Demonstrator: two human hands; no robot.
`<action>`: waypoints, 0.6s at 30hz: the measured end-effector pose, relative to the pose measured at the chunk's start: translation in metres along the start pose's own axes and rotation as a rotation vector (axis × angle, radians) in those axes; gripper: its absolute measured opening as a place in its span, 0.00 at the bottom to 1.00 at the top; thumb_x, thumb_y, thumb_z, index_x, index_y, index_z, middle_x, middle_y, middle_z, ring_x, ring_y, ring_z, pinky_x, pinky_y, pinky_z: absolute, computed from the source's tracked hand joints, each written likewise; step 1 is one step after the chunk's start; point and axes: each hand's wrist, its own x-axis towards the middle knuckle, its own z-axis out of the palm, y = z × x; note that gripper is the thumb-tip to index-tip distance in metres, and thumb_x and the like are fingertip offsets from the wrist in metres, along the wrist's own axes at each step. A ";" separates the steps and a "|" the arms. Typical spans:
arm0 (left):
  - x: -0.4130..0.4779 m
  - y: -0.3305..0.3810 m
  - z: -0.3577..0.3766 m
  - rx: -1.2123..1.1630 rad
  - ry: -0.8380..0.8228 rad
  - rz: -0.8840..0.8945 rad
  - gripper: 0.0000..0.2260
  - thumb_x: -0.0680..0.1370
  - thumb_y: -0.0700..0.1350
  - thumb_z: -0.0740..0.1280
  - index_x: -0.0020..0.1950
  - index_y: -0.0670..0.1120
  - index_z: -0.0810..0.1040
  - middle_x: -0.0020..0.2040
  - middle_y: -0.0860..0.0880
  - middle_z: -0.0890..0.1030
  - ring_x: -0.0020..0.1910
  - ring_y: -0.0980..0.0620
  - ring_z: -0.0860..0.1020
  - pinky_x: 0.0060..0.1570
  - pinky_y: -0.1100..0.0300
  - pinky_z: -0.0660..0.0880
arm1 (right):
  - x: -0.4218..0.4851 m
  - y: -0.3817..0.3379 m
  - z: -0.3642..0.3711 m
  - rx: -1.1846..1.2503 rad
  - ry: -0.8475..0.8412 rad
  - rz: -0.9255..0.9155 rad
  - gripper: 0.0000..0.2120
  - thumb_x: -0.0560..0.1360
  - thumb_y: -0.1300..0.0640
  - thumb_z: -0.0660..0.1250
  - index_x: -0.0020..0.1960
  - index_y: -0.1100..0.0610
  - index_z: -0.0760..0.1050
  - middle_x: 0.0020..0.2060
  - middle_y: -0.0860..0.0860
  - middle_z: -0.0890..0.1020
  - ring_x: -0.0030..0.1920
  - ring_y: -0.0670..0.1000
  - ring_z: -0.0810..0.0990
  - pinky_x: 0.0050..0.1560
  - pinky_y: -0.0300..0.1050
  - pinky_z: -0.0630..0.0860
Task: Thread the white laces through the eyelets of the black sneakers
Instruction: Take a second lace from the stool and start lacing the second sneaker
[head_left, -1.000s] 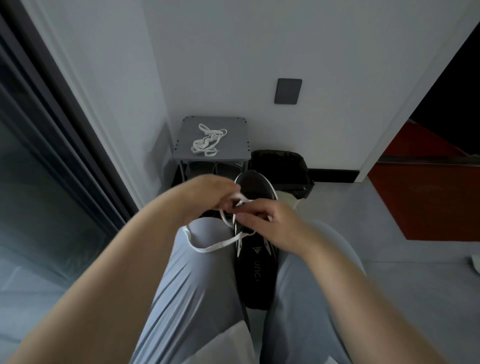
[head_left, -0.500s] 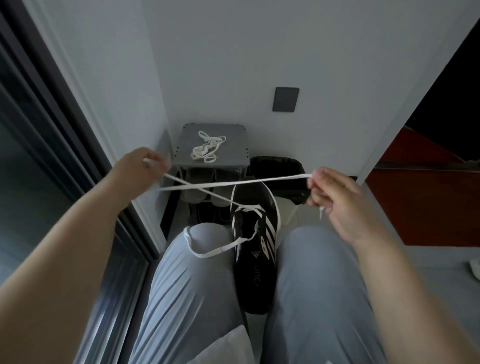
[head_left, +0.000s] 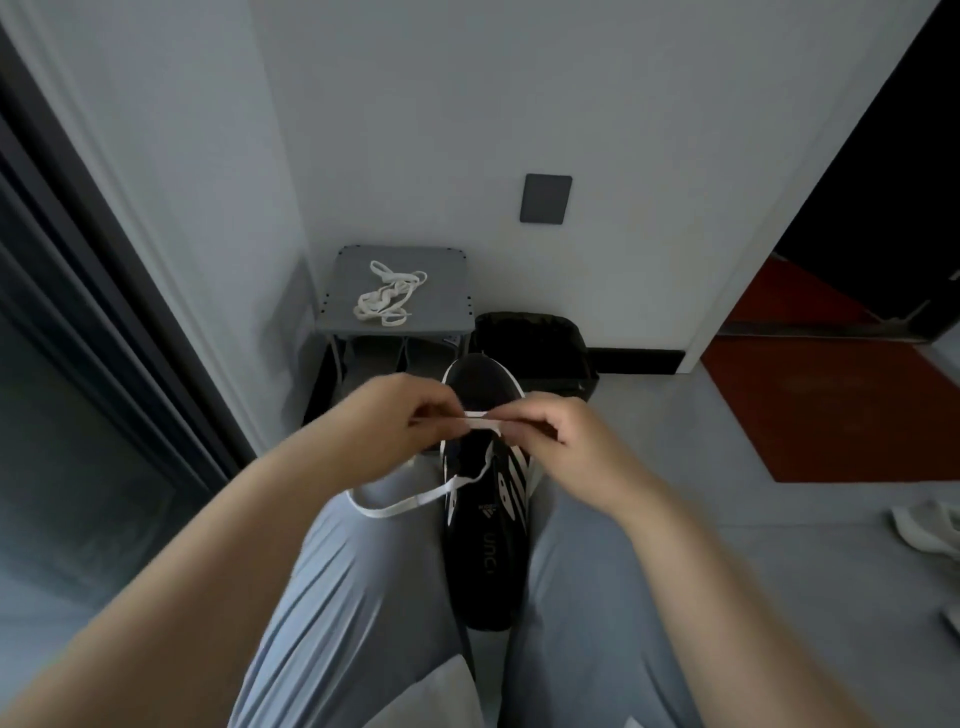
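Two hands are close together above the black sneaker (head_left: 485, 525), which lies between the person's thighs (head_left: 363, 597), toe pointing away. The left hand (head_left: 410, 415) and the right hand (head_left: 563, 439) each pinch the white lace (head_left: 483, 422) in a tight grip. A second lace (head_left: 389, 293) lies on the gray table (head_left: 441, 280).

The left hand (head_left: 397, 415) and right hand (head_left: 563, 439) cover the front eyelets of the sneaker (head_left: 485, 551), so the path of the lace (head_left: 480, 422) through them cannot be told. Its ends vanish inside blurred fingers (head_left: 439, 408). Both thighs (head_left: 363, 597) hide the sneaker's sides. At 3 o'clock, a white thing (head_left: 927, 525) is cut by the edge.
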 end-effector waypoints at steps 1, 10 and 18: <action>-0.003 -0.004 -0.004 -0.009 0.021 -0.010 0.05 0.76 0.50 0.66 0.45 0.51 0.81 0.34 0.53 0.78 0.32 0.60 0.73 0.34 0.71 0.68 | -0.001 0.002 0.000 -0.035 -0.005 0.024 0.08 0.76 0.61 0.66 0.53 0.54 0.82 0.39 0.43 0.81 0.42 0.41 0.79 0.49 0.36 0.74; -0.007 -0.014 0.022 -0.124 0.110 0.017 0.08 0.77 0.43 0.65 0.55 0.48 0.80 0.44 0.53 0.81 0.42 0.61 0.78 0.46 0.67 0.73 | 0.012 -0.013 0.023 -0.246 0.071 0.044 0.03 0.73 0.50 0.70 0.45 0.48 0.82 0.32 0.40 0.78 0.33 0.38 0.75 0.36 0.28 0.69; -0.002 -0.029 0.046 -0.095 0.311 -0.158 0.07 0.77 0.42 0.65 0.50 0.48 0.83 0.42 0.51 0.83 0.44 0.53 0.80 0.47 0.64 0.73 | 0.013 -0.005 0.042 -0.335 0.118 0.279 0.20 0.77 0.47 0.63 0.29 0.54 0.72 0.23 0.49 0.70 0.26 0.47 0.69 0.28 0.42 0.63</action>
